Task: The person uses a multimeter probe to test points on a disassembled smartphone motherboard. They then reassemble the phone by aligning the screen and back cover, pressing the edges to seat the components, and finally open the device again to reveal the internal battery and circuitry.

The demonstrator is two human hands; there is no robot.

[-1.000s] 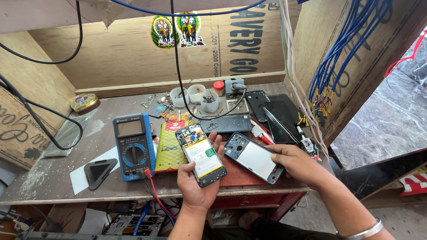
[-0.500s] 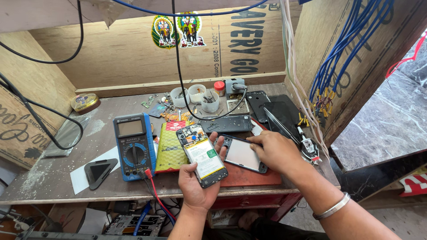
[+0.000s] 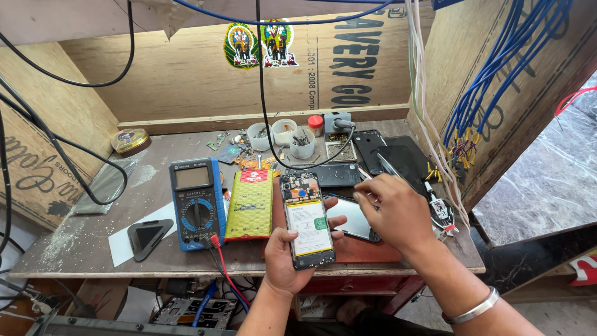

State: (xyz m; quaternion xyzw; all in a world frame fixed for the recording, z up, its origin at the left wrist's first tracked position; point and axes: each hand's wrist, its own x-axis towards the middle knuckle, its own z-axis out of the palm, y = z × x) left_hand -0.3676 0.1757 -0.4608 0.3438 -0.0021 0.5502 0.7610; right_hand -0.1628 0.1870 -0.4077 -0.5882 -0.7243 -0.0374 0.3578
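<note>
1. The left hand [image 3: 287,261] is closed around the lower end of an opened phone [image 3: 306,219], fingers wrapped round its right edge and thumb on its left edge. The phone is held upright above the near edge of the table [image 3: 74,246], its back cover off and its battery and circuit board showing.
2. The right hand [image 3: 395,211] rests palm down just right of the opened phone, fingers curled and drawn together over a second phone [image 3: 351,218]. That one lies flat on the table with its pale back up; whether the fingertips pinch anything cannot be told.
3. A metal bangle [image 3: 476,306] sits on the right wrist.
4. Just left of the opened phone lies a yellow-green packet [image 3: 250,204] with a red top.
5. Further left stands a blue multimeter [image 3: 196,202], its red lead [image 3: 225,274] trailing over the near edge.
6. A black triangular piece [image 3: 148,236] rests on white paper at the near left.
7. Small white cups [image 3: 283,132] stand at the far side.
</note>
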